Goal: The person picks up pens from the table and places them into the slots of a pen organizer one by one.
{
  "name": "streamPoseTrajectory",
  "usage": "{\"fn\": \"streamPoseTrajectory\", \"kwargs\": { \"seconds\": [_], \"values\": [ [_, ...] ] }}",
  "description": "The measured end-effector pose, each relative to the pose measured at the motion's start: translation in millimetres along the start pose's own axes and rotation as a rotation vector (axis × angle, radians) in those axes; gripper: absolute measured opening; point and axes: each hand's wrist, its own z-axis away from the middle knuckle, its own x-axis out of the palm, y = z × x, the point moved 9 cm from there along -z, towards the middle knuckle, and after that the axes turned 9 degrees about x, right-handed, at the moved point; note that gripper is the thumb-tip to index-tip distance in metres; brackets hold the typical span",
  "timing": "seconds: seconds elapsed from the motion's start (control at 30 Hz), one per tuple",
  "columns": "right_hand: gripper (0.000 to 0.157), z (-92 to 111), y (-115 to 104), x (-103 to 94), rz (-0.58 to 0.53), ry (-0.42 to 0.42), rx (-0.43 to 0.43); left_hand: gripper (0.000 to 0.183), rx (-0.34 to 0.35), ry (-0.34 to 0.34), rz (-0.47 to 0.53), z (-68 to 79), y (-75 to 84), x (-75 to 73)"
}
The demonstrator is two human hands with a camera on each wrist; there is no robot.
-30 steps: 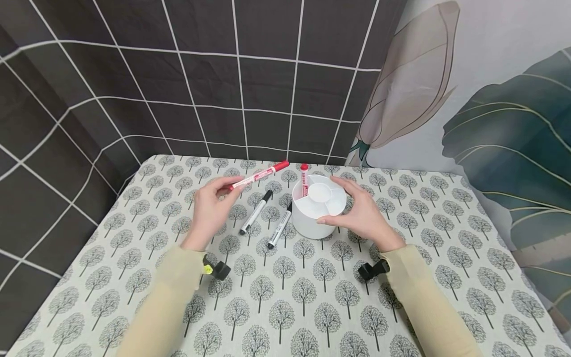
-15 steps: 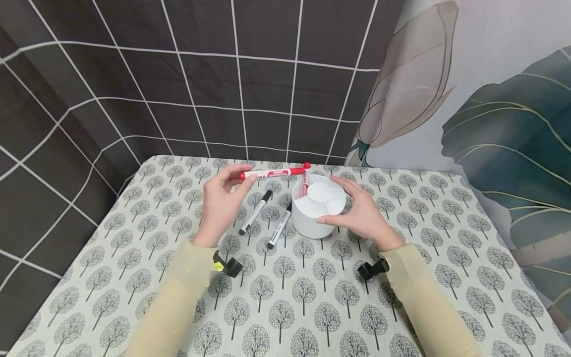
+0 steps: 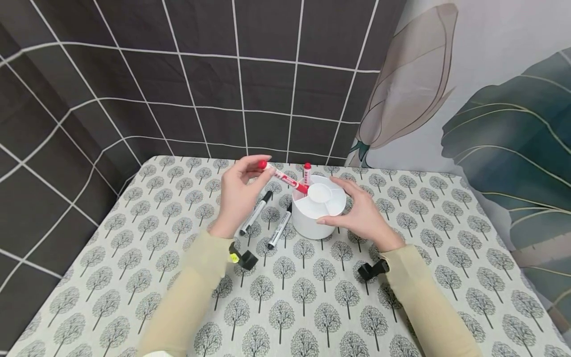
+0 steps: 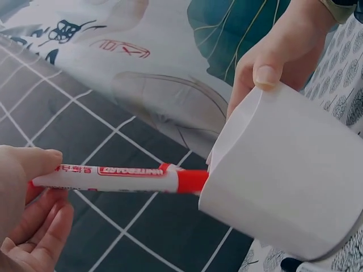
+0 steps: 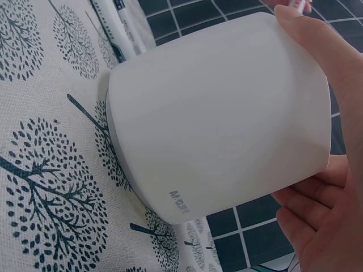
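Though wide, right grip (image 3: 363,213) around white organizer (image 3: 311,224), left grip (image 3: 238,198) a narrow pinch on red marker (image 3: 286,177).

The left hand (image 3: 241,194) pinches while the right hand (image 3: 363,214) grips, its thumb (image 3: 335,219) spread apart from its fingers (image 3: 348,185)

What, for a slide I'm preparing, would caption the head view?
Left hand holds a red marker tilted down toward a divided white organizer that the right hand grips.
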Motion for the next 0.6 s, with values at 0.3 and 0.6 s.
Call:
{"fn": "streamPoseTrajectory", "kwargs": {
  "seconds": [0.3, 0.6],
  "values": [
    [0.113, -1, 1, 0.0, 0.005, 0.008, 0.0, 0.026, -0.032, -0.048, -0.004, -8.2, -16.2, 24.0],
    [0.112, -1, 1, 0.1, 0.007, 0.006, -0.004, 0.04, -0.111, -0.128, 0.023, -4.7, -39.3, 40.9]
  ]
}}
